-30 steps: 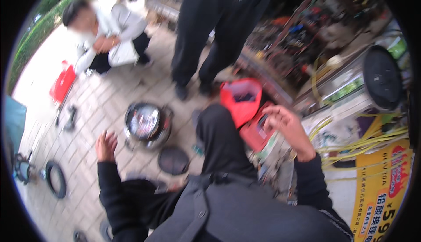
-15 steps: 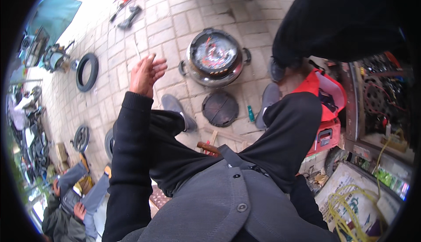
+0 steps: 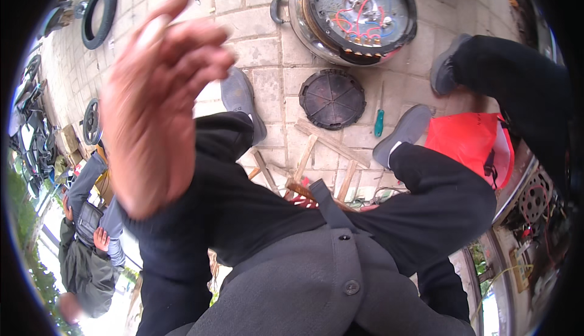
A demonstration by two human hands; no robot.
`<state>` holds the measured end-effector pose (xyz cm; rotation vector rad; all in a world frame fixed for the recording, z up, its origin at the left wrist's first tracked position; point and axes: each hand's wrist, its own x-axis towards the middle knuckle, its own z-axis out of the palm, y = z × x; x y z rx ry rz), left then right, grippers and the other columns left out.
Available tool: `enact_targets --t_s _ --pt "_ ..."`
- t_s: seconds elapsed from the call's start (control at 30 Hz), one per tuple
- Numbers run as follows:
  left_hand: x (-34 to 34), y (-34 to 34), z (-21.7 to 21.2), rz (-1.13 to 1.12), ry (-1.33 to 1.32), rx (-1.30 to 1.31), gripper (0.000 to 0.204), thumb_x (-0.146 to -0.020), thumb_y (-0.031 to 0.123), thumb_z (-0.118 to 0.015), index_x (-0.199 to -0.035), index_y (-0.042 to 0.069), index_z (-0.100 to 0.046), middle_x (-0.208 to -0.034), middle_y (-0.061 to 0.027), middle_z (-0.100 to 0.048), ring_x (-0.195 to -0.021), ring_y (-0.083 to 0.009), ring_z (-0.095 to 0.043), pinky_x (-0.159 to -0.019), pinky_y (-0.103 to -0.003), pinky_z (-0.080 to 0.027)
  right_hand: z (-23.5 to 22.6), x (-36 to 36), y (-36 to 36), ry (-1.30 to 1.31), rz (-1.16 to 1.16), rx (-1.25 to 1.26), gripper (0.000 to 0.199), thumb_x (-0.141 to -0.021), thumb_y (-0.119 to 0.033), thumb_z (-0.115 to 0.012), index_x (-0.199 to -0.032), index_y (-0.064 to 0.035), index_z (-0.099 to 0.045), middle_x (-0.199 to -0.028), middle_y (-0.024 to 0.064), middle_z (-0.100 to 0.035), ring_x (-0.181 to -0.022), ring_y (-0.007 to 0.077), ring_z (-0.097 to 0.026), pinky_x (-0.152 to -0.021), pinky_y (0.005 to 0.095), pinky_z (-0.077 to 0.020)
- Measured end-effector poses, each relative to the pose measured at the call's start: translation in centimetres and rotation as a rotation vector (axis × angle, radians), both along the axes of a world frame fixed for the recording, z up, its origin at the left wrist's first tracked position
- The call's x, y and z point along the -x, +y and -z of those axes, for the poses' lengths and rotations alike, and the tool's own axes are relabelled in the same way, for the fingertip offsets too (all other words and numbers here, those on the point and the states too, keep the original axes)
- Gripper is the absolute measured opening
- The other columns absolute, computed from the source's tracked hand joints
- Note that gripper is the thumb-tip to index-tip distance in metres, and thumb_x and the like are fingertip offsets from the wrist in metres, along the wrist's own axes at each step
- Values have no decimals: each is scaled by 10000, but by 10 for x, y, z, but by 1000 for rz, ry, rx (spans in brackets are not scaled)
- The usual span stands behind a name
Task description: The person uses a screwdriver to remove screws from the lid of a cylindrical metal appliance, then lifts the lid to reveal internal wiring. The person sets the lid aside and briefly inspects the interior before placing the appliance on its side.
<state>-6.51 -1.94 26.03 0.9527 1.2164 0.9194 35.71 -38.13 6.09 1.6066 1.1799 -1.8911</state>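
Observation:
Raised close to the camera, my left hand (image 3: 155,105) has its fingers apart and holds nothing; its fingertips are smeared by motion. My right hand is hidden, and only its dark sleeve (image 3: 444,287) shows at the lower right. An upturned metal electric pot (image 3: 302,22) stands on the paving ahead, its base uncovered, with red and blue wires (image 3: 365,16) exposed inside. Nearer my feet lies a round black base cover (image 3: 331,100). A screwdriver with a green handle (image 3: 378,123) lies to the right of that cover, beside my right shoe.
Wooden strips (image 3: 331,141) lie between my feet. A red bag (image 3: 462,141) sits at right, near another person's dark trouser leg (image 3: 511,71). A tyre (image 3: 99,16) is at the far left. Another person (image 3: 91,251) sits at lower left.
My left hand has risen toward the camera and looks much larger. The view has shifted, so the pot appears farther up and right. The other person's leg at right appears lower.

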Motion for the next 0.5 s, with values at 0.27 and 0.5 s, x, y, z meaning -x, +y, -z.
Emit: enact_targets --t_s 0.27,0.5 --pt "-4 34 23 -85 23 410 710 -1051 394 -534 -1563 -50 -324 -1120 -81 -539 -960 -181 -544 -891 -318 -454 -12 66 42 289 -151 168 612 -872 -169 -745 -1453 -147 -554 -1518 106 -503 -1244 348 -611 -960 418 -516" --pt "19 45 24 -29 -42 563 646 -1066 364 -519 -1541 -43 -357 -1204 -142 -564 -1032 -224 -578 -915 -361 -476 -29 86 38 369 -44 212 629 -749 8 -712 -1351 -158 -635 -1587 142 -420 -1192 425 -616 -926 462 -529"
